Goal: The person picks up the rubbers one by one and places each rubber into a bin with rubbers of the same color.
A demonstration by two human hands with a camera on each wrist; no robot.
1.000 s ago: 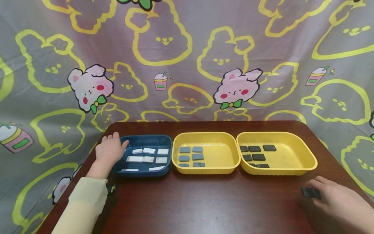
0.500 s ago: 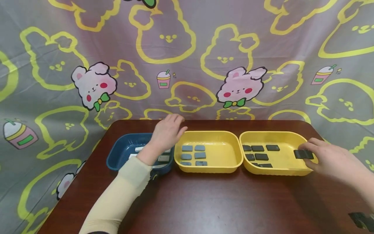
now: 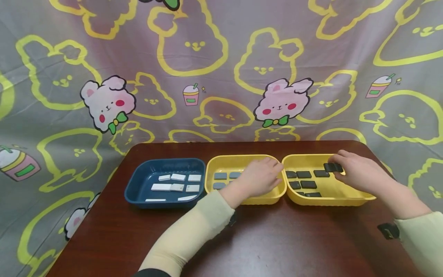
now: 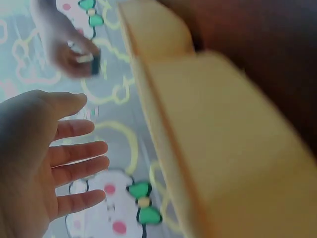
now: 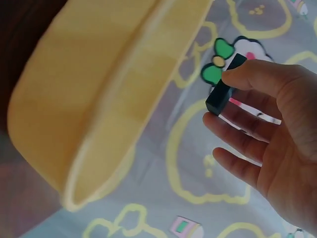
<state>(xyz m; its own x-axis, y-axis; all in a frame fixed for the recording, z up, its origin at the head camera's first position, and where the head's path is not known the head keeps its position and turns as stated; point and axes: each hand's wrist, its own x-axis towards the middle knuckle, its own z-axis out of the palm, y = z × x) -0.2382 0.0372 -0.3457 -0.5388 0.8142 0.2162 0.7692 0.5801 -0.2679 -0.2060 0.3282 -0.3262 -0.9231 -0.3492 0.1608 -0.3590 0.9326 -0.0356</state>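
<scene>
Between thumb and fingertips, my right hand [image 3: 358, 172] pinches a small black rectangular block [image 3: 333, 167], held above the right yellow tray [image 3: 356, 186]. The right wrist view shows that block [image 5: 226, 85] tilted, apart from the tray's wall. Several black blocks [image 3: 306, 184] lie flat in the left half of this tray. My left hand [image 3: 258, 177] hovers over the middle yellow tray [image 3: 218, 159], hiding part of it. Its fingers [image 4: 81, 148] are spread and hold nothing in the left wrist view. Grey blocks [image 3: 220, 176] lie in the middle tray, some hidden behind the hand.
To the left, a blue tray [image 3: 138, 184] contains several white blocks [image 3: 161, 187]. The three trays stand side by side across the dark wooden table [image 3: 270, 238]. A patterned cloth [image 3: 221, 84] hangs behind the table's back edge.
My left hand has swept right, from the blue tray's left side to over the middle tray. My right hand has lifted the black block from near the table's right side to over the right tray.
</scene>
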